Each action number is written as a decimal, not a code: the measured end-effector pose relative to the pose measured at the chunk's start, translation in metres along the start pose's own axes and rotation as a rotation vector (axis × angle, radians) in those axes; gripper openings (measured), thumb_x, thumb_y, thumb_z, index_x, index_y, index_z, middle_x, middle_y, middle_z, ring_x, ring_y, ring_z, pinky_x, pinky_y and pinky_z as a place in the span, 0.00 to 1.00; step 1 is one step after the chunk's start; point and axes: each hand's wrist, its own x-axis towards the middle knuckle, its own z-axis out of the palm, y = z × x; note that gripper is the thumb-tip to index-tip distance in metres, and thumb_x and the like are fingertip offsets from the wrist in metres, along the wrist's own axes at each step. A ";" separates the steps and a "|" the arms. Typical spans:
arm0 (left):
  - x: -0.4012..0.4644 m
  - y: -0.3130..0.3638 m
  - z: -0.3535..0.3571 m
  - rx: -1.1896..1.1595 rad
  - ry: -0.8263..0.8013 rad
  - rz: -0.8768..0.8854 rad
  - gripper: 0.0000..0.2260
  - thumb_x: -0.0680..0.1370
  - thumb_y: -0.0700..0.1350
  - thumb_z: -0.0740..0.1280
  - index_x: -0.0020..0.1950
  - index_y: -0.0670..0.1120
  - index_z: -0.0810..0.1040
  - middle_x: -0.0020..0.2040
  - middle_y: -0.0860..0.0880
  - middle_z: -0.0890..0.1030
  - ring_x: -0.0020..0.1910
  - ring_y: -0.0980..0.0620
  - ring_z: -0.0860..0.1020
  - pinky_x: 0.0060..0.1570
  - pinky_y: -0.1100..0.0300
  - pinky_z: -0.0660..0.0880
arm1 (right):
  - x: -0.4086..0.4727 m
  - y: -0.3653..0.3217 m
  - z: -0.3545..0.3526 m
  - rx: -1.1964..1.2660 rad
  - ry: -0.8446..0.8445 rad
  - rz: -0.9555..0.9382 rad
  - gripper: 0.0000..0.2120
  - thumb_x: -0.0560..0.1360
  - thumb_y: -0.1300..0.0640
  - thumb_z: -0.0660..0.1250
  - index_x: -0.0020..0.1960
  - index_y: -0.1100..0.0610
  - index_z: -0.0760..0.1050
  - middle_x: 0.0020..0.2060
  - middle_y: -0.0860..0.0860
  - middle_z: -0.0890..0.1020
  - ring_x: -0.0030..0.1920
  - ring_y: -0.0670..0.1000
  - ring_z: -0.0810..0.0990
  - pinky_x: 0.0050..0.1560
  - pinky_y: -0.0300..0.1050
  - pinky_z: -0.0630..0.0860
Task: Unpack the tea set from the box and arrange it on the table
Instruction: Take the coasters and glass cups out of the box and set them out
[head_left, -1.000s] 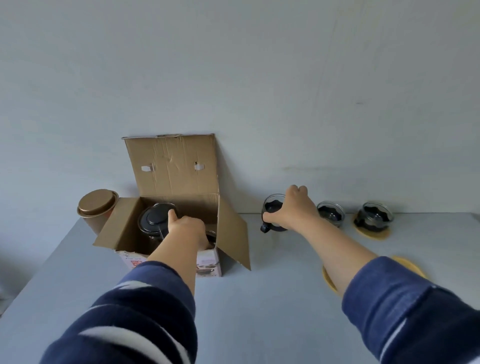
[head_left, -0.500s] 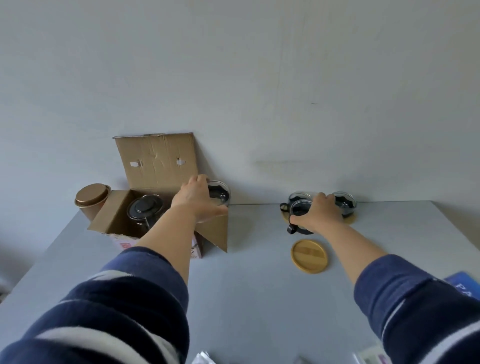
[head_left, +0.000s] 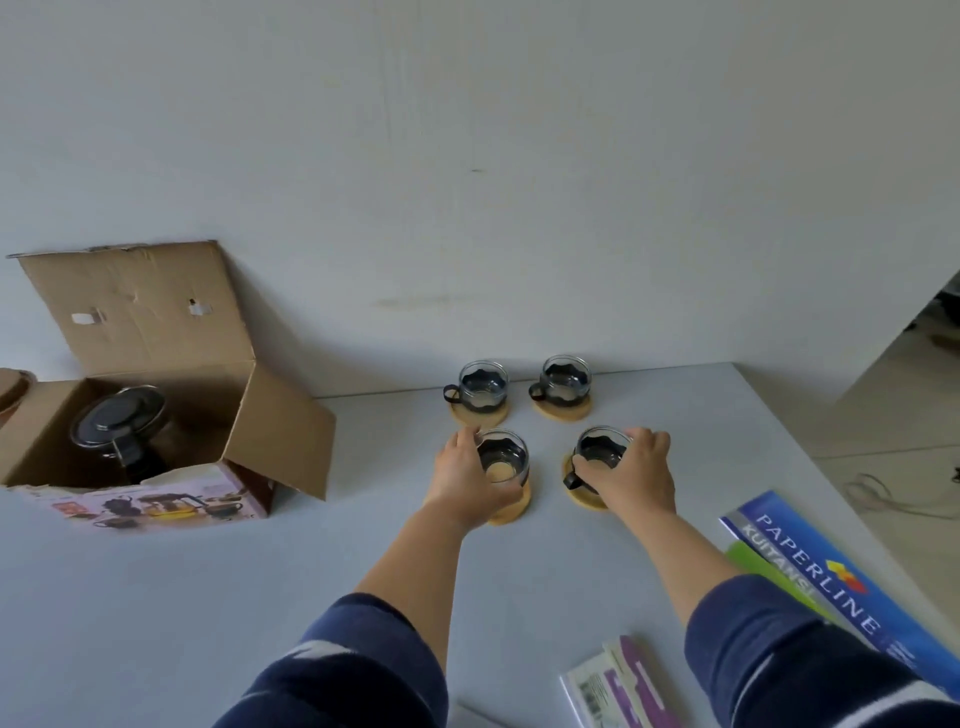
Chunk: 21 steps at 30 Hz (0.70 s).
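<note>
Four glass cups on wooden coasters form a square on the grey surface (head_left: 260, 597). Left hand (head_left: 465, 480) curls around the near-left cup (head_left: 503, 460), which rests on its coaster (head_left: 511, 512). Right hand (head_left: 634, 475) grips the near-right cup (head_left: 597, 454) from its right side, over a second coaster (head_left: 584, 499). Far-left cup (head_left: 483, 387) and far-right cup (head_left: 565, 379) stand free just beyond. Open cardboard box (head_left: 280, 431), at far left, holds the teapot (head_left: 119, 423). Booklets (head_left: 810, 566) lie near right.
</note>
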 end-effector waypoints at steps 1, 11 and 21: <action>0.001 -0.002 0.007 0.001 -0.004 -0.004 0.39 0.67 0.49 0.74 0.74 0.46 0.61 0.68 0.49 0.69 0.67 0.49 0.67 0.66 0.52 0.70 | 0.001 0.004 0.002 0.000 0.001 -0.006 0.37 0.65 0.44 0.76 0.65 0.60 0.66 0.62 0.56 0.67 0.56 0.59 0.78 0.50 0.52 0.78; 0.002 -0.006 0.022 0.208 -0.006 -0.004 0.40 0.68 0.54 0.74 0.75 0.50 0.59 0.70 0.52 0.68 0.69 0.50 0.66 0.69 0.51 0.65 | 0.006 0.026 0.018 0.066 -0.028 -0.056 0.42 0.65 0.40 0.76 0.70 0.56 0.62 0.65 0.56 0.65 0.61 0.59 0.73 0.52 0.51 0.75; -0.020 -0.014 -0.054 0.430 0.125 -0.025 0.41 0.75 0.60 0.66 0.79 0.47 0.47 0.79 0.48 0.56 0.77 0.47 0.55 0.74 0.45 0.57 | -0.004 -0.040 -0.008 -0.349 -0.172 -0.264 0.36 0.69 0.33 0.66 0.70 0.50 0.62 0.70 0.55 0.59 0.71 0.59 0.59 0.69 0.57 0.62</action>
